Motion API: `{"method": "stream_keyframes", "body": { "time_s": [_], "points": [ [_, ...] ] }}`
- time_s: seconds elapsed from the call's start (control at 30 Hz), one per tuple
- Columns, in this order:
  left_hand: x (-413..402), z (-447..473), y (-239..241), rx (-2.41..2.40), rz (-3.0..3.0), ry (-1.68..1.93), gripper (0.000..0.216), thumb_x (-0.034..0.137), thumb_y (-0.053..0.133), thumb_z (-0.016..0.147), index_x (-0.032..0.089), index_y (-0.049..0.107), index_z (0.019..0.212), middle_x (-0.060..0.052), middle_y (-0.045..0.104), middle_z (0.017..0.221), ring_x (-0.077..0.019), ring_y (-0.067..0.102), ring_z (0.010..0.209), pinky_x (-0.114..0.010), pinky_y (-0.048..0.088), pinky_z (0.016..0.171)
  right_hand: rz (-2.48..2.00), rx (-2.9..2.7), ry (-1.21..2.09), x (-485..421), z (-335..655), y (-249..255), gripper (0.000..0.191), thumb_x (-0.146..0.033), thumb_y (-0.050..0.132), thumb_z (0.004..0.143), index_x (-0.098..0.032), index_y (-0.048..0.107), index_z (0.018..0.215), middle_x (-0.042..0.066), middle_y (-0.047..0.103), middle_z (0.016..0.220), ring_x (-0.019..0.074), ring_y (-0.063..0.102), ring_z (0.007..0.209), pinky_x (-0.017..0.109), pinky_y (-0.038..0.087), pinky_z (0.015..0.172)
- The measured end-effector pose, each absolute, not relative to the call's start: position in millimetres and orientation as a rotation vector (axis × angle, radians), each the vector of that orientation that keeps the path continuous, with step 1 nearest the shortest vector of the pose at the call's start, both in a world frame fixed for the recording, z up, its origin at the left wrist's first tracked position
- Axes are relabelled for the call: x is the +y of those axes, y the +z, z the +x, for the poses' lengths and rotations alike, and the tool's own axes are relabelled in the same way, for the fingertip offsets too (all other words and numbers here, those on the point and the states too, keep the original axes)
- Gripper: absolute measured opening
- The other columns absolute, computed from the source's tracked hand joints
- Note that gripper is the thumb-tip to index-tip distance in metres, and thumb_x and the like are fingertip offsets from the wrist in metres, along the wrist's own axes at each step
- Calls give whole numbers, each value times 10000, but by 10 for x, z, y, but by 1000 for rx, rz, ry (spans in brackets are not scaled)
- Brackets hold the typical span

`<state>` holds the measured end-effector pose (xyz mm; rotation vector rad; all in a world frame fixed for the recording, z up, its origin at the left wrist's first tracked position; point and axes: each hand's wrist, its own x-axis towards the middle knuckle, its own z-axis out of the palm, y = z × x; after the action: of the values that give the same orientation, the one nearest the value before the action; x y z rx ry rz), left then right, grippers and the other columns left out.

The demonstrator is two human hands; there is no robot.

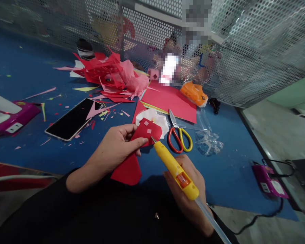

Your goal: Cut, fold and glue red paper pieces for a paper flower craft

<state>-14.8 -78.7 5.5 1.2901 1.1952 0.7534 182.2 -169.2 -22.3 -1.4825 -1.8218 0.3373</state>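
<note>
Over the blue table [228, 142], left hand [119, 142] pinches red paper [141, 132], right hand [193, 176] grips yellow glue gun [169, 159], long axis slanting far-left to the paper.

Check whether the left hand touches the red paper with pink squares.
Touching: the head view shows the left hand gripping the red paper, thumb on top.

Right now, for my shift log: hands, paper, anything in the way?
Left hand holding red paper, two pink squares on it. Right hand gripping yellow glue gun, tip by paper. Scissors close by.
</note>
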Motion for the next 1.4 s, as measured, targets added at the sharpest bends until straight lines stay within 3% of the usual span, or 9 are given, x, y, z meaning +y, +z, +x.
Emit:
{"method": "stream_keyframes", "body": {
  "time_s": [0.6, 1.4],
  "points": [
    [-788, -142, 57, 1193, 1305, 762, 149, 338, 724, 825, 200, 679, 860, 34, 646, 554, -125, 620, 486, -195, 429, 439, -1538, -1803, 318, -1708, 1821, -237, 243, -417, 597, 924, -236, 548, 769, -22, 580, 683, 151, 575, 529, 281, 432, 476],
    [-787, -129, 62, 1184, 1317, 784, 150, 312, 721, 828, 174, 690, 881, 37, 661, 570, -109, 624, 482, -171, 431, 427, -1540, -1810, 289, -1737, 1836, -287, 231, -368, 585, 955, -223, 530, 784, -40, 530, 689, 110, 529, 543, 237, 401, 502]
  ]
}}
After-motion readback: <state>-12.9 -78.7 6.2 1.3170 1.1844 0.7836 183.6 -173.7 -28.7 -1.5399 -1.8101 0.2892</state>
